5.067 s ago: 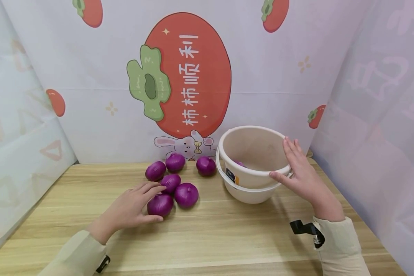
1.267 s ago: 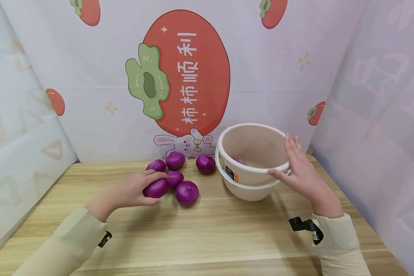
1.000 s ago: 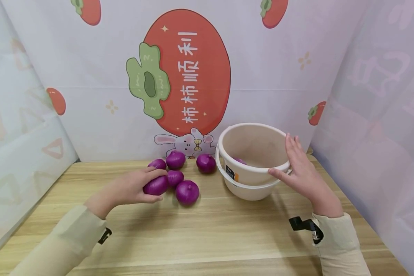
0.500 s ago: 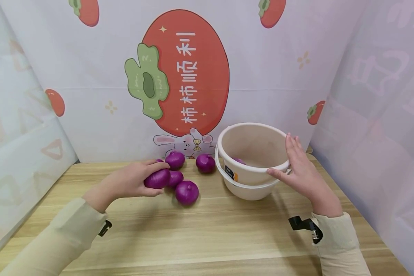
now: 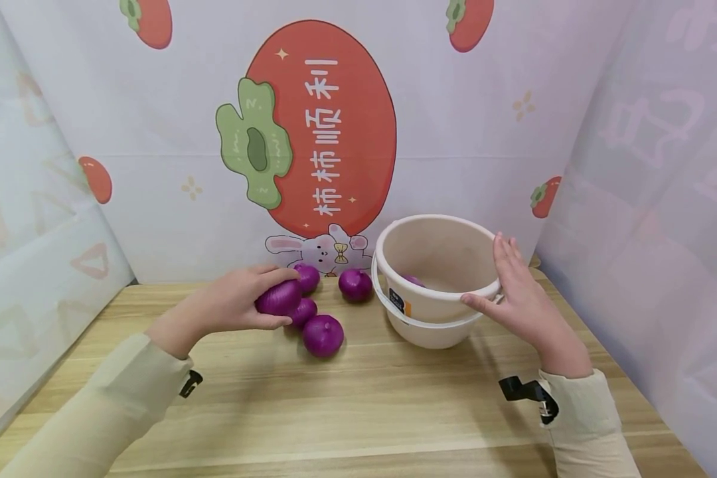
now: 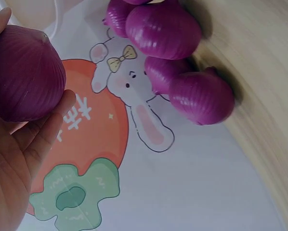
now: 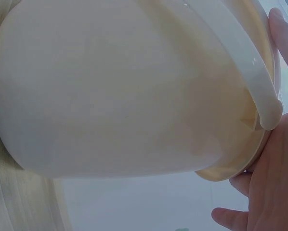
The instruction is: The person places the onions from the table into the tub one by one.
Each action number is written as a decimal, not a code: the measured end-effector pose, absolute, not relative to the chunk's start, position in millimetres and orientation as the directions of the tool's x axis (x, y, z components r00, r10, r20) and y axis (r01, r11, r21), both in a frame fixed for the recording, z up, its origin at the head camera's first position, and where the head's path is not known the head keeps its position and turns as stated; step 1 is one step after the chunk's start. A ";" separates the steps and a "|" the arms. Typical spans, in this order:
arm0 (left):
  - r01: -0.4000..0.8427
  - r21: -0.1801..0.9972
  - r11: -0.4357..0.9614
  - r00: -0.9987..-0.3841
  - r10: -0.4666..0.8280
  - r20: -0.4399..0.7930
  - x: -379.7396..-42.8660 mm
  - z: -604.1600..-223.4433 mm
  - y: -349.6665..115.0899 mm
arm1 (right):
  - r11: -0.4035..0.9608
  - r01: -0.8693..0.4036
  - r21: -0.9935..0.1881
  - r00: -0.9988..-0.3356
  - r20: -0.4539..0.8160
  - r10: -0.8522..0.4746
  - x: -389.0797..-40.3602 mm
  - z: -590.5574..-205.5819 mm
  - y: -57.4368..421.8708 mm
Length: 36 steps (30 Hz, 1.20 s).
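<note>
1. On a wood-grain tabletop [image 5: 358, 418], before a backdrop [image 5: 454, 126] printed with persimmons, a person's left hand [image 5: 239, 302] and right hand [image 5: 516, 302] divide the work between a purple onion [image 5: 279, 299] and a pale bucket [image 5: 433, 337].

2. The left hand curls round the purple onion, parted only as wide as the bulb, fingers over the far side and thumb at the near side, a grasp apparently suited to something round and smooth. The bulb appears to be held above the tabletop, left of the bucket.

3. Spread wide, the right hand rests fairly straight fingers against the bucket's rim [image 5: 439, 296], its thumb reaching to the near edge, probably to steady the vessel.

4. Hanging down round the front, the handle [image 5: 418, 323] leaves the bucket's mouth unobstructed. A purple sliver [image 5: 413, 280] inside looks like another onion; the wall hides the rest.

5. Among the loose bulbs, a front onion [image 5: 323, 335] and a middle onion [image 5: 302, 311] sit near the left hand, seemingly for easy reach. A rear onion [image 5: 307, 279] is partly hidden behind the held one, and a lone onion [image 5: 355, 285] sits nearer the bucket.
</note>
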<state>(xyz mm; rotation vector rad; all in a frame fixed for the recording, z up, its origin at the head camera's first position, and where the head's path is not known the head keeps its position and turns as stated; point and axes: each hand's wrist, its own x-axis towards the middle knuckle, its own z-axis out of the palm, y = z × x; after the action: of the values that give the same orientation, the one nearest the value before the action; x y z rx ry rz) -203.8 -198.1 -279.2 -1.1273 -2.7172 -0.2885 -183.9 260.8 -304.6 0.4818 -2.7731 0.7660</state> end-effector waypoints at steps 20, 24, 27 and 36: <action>0.737 0.090 0.670 -0.666 0.696 0.269 -205.4 -263.3 -171.9 | 0.816 -0.434 -0.381 -0.882 0.364 -0.299 -185.5 -306.7 261.1; 0.745 0.093 0.660 -0.657 0.705 0.267 -207.0 -261.5 -167.0 | 0.814 -0.452 -0.364 -0.871 0.377 -0.315 -186.0 -307.6 260.9; 0.750 0.095 0.654 -0.653 0.711 0.261 -208.3 -259.2 -162.5 | 0.812 -0.466 -0.352 -0.861 0.391 -0.325 -186.2 -308.1 260.6; 0.763 0.064 0.643 -0.636 0.730 0.248 -212.1 -250.0 -138.7 | 0.818 -0.476 -0.323 -0.849 0.410 -0.333 -186.0 -309.5 258.8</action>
<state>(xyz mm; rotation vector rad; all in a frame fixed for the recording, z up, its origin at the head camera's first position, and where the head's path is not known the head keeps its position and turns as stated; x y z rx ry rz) -212.1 -138.7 -250.0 -1.2250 -2.6625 -0.2412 -186.0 258.8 -309.5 0.6130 -2.6656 0.6006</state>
